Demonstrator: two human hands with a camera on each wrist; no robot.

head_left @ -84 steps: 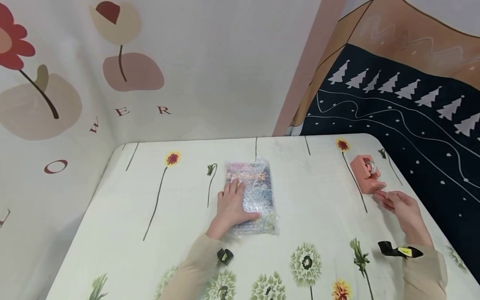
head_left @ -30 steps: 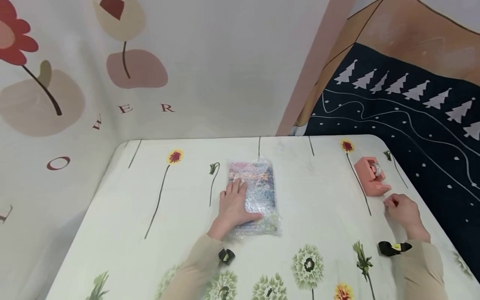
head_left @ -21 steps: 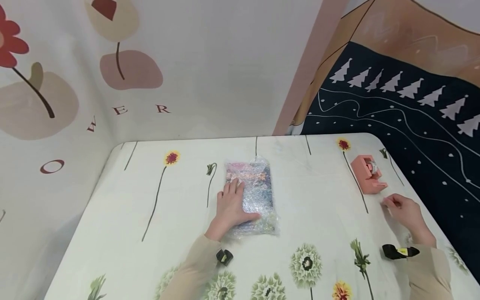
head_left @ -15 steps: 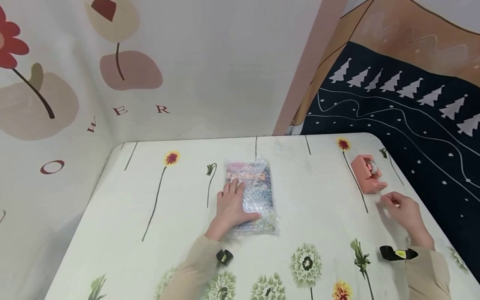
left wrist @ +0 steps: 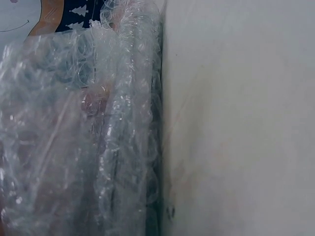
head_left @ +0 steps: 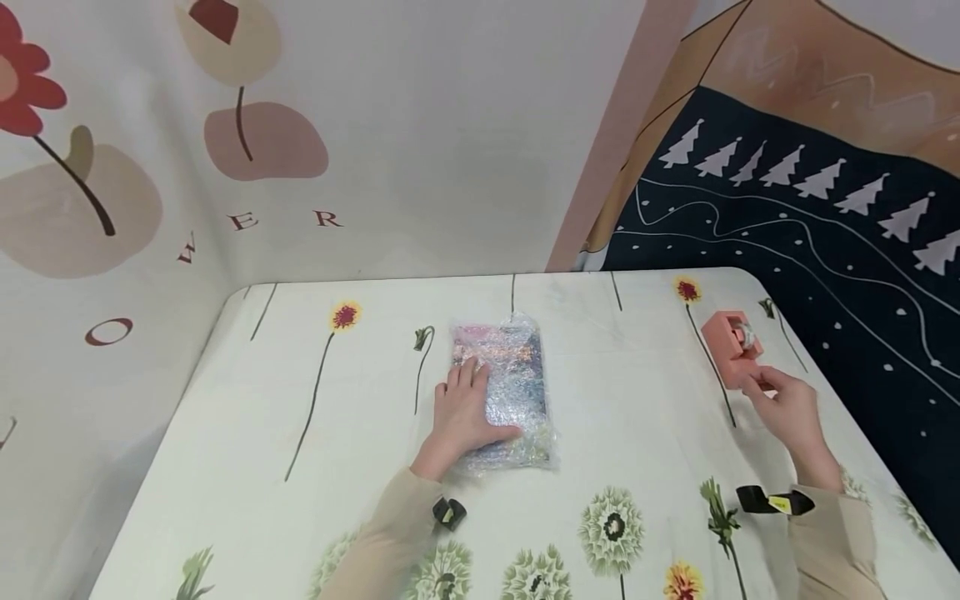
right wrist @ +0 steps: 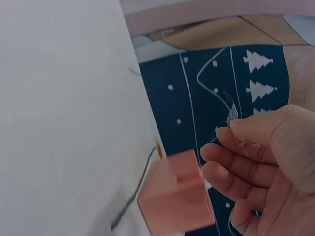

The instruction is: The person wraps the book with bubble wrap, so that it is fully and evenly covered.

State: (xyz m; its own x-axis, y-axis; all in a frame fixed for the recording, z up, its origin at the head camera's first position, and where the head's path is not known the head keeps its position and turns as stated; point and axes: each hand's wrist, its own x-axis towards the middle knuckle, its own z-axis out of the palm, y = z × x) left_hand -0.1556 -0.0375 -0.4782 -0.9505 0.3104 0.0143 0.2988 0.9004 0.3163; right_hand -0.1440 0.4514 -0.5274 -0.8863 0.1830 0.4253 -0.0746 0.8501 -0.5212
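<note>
A flat, colourful rectangular item in bubble wrap lies mid-table. My left hand rests on its left part, fingers spread and thumb reaching across. In the left wrist view the bubble wrap fills the left side. At the far right stands a pink tape dispenser with a roll of tape. My right hand is at its front end, overlapping it in the head view. The right wrist view shows thumb and forefinger pinching a small clear piece of tape, beside the dispenser.
A white flower-printed cloth covers the table. Behind it hangs a pale printed curtain. A dark fabric with tree prints borders the table's right edge.
My right hand, whose fingers reached out at the dispenser's front before, curled and drew back slightly, then moved up and left to the dispenser's front end. My left hand and the wrapped item stayed put.
</note>
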